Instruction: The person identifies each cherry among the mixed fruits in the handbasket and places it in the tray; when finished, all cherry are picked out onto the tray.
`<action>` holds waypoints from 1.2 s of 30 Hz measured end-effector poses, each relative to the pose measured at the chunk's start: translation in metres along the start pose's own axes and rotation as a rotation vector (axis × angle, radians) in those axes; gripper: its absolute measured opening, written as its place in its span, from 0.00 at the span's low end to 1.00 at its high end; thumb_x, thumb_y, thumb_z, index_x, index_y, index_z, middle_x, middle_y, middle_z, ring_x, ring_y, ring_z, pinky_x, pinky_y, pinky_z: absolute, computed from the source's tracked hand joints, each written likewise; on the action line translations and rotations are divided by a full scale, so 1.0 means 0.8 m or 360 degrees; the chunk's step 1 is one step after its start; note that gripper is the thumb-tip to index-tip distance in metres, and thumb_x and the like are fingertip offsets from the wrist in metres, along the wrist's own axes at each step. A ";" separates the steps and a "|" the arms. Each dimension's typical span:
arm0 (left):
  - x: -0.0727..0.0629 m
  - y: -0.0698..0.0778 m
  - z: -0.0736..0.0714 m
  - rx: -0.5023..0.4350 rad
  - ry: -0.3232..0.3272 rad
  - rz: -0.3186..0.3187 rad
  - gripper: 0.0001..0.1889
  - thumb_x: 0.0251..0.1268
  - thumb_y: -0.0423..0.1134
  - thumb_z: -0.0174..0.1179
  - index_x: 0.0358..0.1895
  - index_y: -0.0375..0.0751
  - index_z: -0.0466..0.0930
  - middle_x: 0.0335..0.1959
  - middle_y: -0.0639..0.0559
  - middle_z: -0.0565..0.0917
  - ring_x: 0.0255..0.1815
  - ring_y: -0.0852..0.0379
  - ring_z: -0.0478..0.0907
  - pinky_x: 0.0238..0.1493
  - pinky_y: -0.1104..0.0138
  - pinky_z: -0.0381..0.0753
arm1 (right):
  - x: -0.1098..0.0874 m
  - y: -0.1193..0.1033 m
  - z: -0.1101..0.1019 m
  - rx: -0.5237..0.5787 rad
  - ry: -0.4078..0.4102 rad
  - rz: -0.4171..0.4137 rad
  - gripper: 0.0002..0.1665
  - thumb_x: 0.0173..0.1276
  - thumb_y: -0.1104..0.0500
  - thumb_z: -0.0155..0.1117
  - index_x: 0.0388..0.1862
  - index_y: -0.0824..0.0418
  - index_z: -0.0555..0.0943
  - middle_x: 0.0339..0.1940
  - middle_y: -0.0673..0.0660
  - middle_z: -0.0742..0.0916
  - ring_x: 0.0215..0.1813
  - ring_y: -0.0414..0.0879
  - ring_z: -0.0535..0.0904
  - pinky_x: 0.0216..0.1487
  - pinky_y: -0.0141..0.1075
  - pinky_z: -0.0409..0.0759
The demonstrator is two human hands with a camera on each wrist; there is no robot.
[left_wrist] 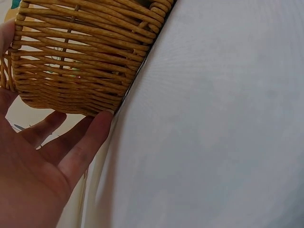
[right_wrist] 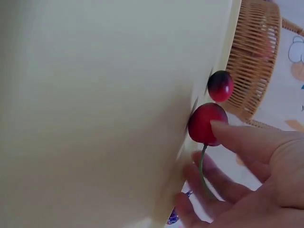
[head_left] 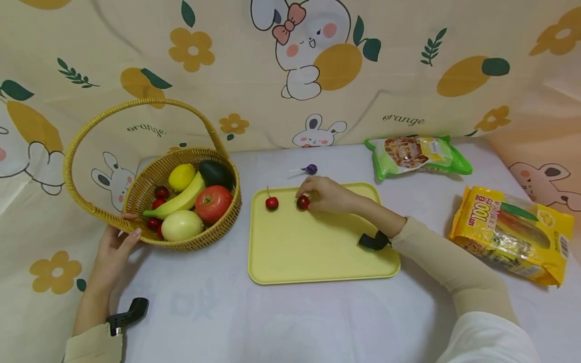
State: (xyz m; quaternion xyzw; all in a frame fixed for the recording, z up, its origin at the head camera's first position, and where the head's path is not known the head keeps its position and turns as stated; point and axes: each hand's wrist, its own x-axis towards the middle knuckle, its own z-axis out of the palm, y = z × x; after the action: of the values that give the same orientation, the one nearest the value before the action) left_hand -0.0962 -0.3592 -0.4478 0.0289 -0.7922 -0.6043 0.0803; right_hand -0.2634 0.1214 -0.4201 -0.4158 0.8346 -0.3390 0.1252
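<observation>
On the yellow tray (head_left: 290, 252), my right hand (head_left: 329, 195) is at a dark red cherry (head_left: 302, 202). In the right wrist view the thumb touches this cherry (right_wrist: 207, 124), while the other fingers spread beside its green stem. Another red cherry (head_left: 272, 203) sits on the tray to the left, stem up. My left hand (head_left: 115, 248) holds the near left side of the wicker basket (head_left: 190, 244); in the left wrist view its fingers lie against the woven wall (left_wrist: 85, 57). Inside the basket are a banana (head_left: 179, 197), a lemon (head_left: 182, 177), a red tomato-like fruit (head_left: 213, 203) and several cherries.
Behind the tray lies a purple-wrapped lollipop (head_left: 310, 169). A green snack bag (head_left: 415, 156) stands at the back right, and a yellow food package (head_left: 513, 234) lies right of the tray. Patterned cloth (head_left: 272, 101) rises behind the table; the basket's handle (head_left: 72, 156) arches high at left.
</observation>
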 end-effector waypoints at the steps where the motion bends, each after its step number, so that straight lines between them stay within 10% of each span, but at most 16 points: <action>1: 0.000 0.000 0.000 -0.0010 0.0001 0.0005 0.22 0.76 0.33 0.53 0.68 0.49 0.62 0.74 0.42 0.55 0.61 0.67 0.67 0.49 0.82 0.75 | 0.000 0.001 0.000 -0.0051 0.0013 -0.0036 0.18 0.56 0.75 0.68 0.47 0.67 0.85 0.52 0.64 0.82 0.58 0.60 0.75 0.63 0.55 0.71; 6: 0.000 0.001 0.002 -0.0039 0.0011 0.0031 0.21 0.76 0.32 0.53 0.67 0.49 0.63 0.73 0.41 0.55 0.60 0.67 0.68 0.48 0.82 0.76 | -0.004 0.000 -0.002 -0.0182 0.0115 -0.0081 0.18 0.60 0.73 0.67 0.49 0.63 0.85 0.63 0.67 0.76 0.66 0.64 0.68 0.65 0.65 0.63; 12: 0.000 0.000 0.002 -0.0025 0.0030 0.0026 0.21 0.76 0.32 0.53 0.67 0.49 0.64 0.72 0.42 0.57 0.59 0.67 0.68 0.48 0.82 0.76 | -0.005 -0.004 -0.002 -0.0135 0.0203 -0.0039 0.20 0.61 0.68 0.71 0.54 0.65 0.82 0.59 0.68 0.74 0.62 0.61 0.70 0.64 0.54 0.70; 21: -0.001 0.000 0.002 -0.0040 0.0031 0.0044 0.21 0.76 0.32 0.53 0.67 0.48 0.64 0.72 0.43 0.57 0.60 0.67 0.68 0.48 0.82 0.75 | 0.004 -0.014 0.009 -0.0101 0.0071 0.0043 0.20 0.62 0.62 0.74 0.51 0.69 0.83 0.45 0.60 0.76 0.41 0.50 0.79 0.44 0.38 0.81; 36: 0.000 -0.003 0.001 -0.0026 0.0011 0.0044 0.21 0.76 0.31 0.52 0.68 0.48 0.63 0.74 0.43 0.56 0.61 0.67 0.68 0.49 0.83 0.75 | 0.016 -0.025 0.015 -0.0362 0.0049 0.0065 0.18 0.59 0.71 0.72 0.50 0.67 0.84 0.44 0.60 0.79 0.41 0.50 0.76 0.47 0.40 0.80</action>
State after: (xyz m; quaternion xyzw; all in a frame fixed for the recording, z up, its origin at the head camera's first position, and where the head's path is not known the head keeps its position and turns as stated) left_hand -0.0969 -0.3590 -0.4507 0.0195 -0.7873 -0.6094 0.0916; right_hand -0.2530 0.0976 -0.4149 -0.4050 0.8778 -0.2458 0.0712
